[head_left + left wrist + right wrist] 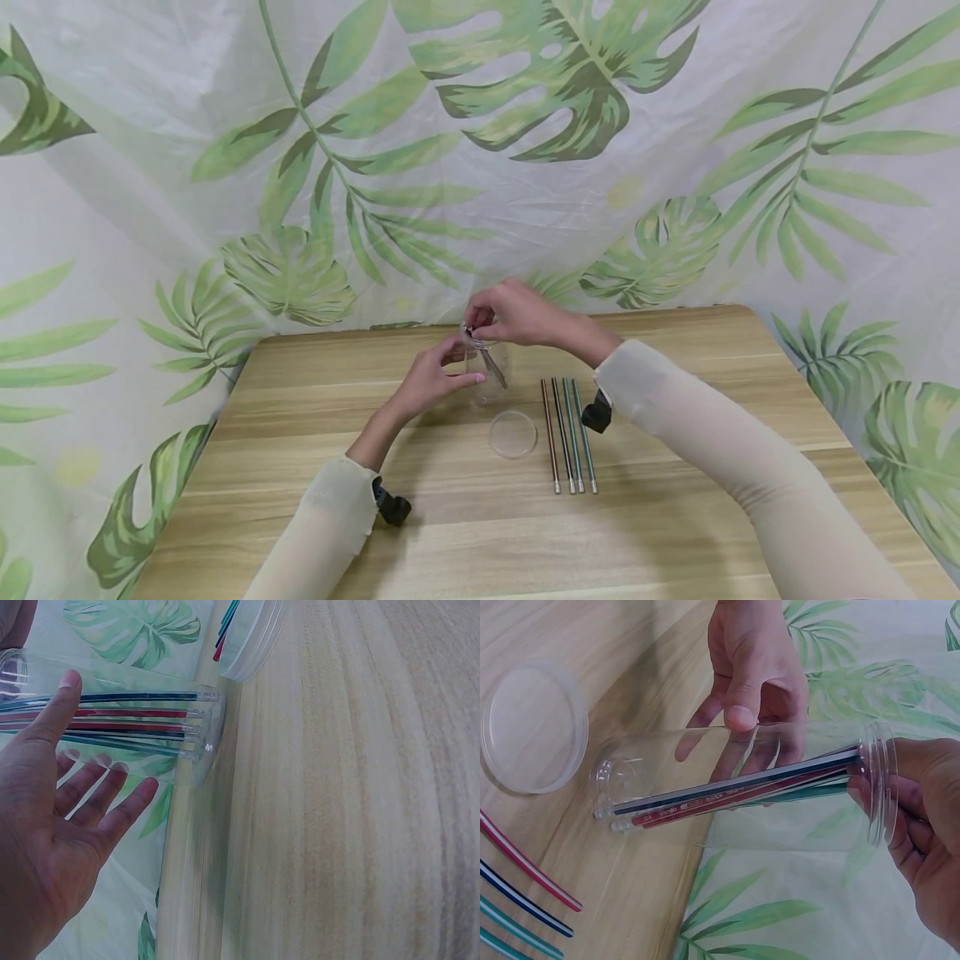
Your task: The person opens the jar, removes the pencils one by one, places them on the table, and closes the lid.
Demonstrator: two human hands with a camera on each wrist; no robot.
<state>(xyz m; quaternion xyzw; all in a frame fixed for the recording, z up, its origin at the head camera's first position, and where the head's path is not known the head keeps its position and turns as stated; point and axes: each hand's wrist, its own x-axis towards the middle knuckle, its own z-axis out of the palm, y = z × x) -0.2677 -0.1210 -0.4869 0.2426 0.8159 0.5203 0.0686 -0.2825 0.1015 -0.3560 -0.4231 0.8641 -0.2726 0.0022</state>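
A clear plastic jar stands upright on the wooden table near its far edge. Inside it lean several pencils, dark blue, red and green, with their silvery ends at the bottom. My right hand reaches over from the right and has its fingers in the jar's mouth, pinching the pencils' upper ends. On the left side, my left hand rests against the jar, its thumb in front and its loosely spread fingers behind the wall. The clear round lid lies on the table just in front of the jar.
Right of the lid, several pencils lie side by side in a row, red, dark and teal. Behind the table hangs a leaf-patterned cloth. A small black camera is worn at the right wrist, above the row.
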